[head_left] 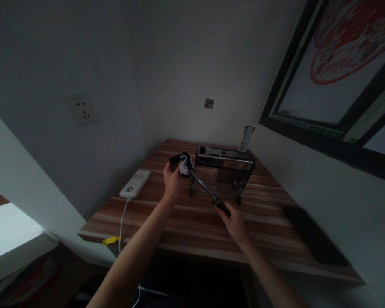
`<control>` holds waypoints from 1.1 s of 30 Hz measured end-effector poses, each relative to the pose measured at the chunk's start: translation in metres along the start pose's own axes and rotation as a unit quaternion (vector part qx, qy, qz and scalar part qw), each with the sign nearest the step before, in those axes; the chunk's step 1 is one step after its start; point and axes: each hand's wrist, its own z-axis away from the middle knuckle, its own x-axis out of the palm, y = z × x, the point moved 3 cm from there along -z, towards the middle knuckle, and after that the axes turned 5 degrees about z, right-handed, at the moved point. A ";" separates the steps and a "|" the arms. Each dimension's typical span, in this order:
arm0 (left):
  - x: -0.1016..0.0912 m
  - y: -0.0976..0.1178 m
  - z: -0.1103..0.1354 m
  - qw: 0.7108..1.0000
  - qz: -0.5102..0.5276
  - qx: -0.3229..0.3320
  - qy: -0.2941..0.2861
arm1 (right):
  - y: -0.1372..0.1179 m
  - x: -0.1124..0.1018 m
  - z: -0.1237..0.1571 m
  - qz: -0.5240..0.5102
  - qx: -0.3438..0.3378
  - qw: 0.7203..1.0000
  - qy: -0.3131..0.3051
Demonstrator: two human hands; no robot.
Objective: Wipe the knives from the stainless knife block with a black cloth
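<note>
My right hand [233,219] is closed around the black handle of a sharpening steel [205,187], a slim metal rod that slants up and left over the table. At the rod's far end, my left hand [172,179] pinches a black and white cloth [184,166] pressed against it; the cloth hides the tip. Just behind the rod stands a knife rack [226,156] with a slotted dark top and a see-through front. Something silvery and crinkled [246,139] sticks up from the rack's right end.
A white power bank [135,184] with a white cable [123,220] lies left on the striped wooden table [192,233]. A yellow tag [111,240] is at the front edge. A dark flat slab [314,235] lies at right. Walls close in the back and both sides.
</note>
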 end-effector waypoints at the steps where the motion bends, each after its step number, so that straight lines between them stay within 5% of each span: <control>1: 0.002 0.001 0.003 1.000 -0.010 0.002 -0.003 | 0.000 0.000 0.000 -0.002 0.000 1.000 0.003; 12: 0.022 -0.018 0.040 0.987 -0.078 -0.063 -0.128 | -0.005 -0.004 -0.001 -0.006 0.004 0.999 0.045; 24: 0.036 -0.041 0.083 0.932 -0.163 -0.114 -0.304 | 0.004 -0.007 0.002 -0.024 0.011 0.997 0.069; 33: 0.038 -0.043 0.088 0.928 -0.186 -0.096 -0.310 | 0.007 -0.009 0.002 -0.040 0.017 0.997 0.069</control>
